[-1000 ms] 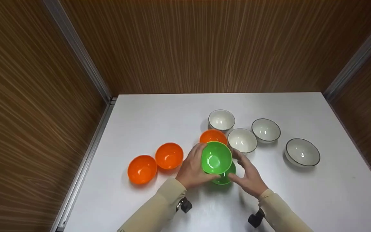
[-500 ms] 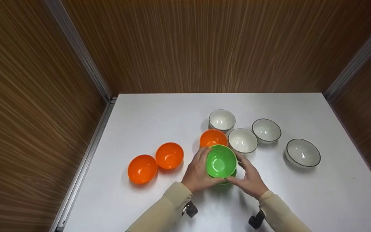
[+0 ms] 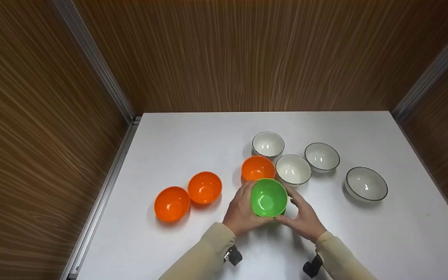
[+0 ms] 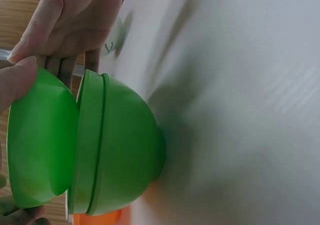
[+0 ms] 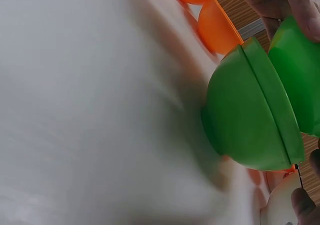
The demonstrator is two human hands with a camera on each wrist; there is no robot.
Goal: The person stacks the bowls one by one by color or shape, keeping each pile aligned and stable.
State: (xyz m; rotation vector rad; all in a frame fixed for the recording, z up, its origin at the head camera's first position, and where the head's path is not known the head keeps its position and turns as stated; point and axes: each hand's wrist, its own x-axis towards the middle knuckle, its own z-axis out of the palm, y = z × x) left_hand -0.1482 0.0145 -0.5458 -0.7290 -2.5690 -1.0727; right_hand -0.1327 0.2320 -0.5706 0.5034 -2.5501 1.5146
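My left hand (image 3: 243, 212) grips a green bowl (image 3: 268, 197), its thumb along the near side and its fingers around the left. From the right, my right hand (image 3: 303, 217) curves around the same bowl, thumb at the near rim and fingers on the far right. In the left wrist view, this upper bowl (image 4: 42, 140) tilts over a nested pair of green bowls (image 4: 120, 145) standing upright on the table. The right wrist view shows the nested green bowls (image 5: 245, 105) from the other side, with right fingertips (image 5: 302, 202) close to their rim.
An orange bowl (image 3: 258, 168) stands just beyond the hands. Two more orange bowls (image 3: 172, 204) (image 3: 204, 188) sit to the left. Several white bowls (image 3: 293, 169) with dark rims spread toward the back right. Wood-grain walls (image 3: 263, 58) border the white table (image 3: 177, 136).
My left hand has carried the green bowl right and nearer, over the lower green ones, which it now mostly covers in the head view. My right hand has closed in around it.
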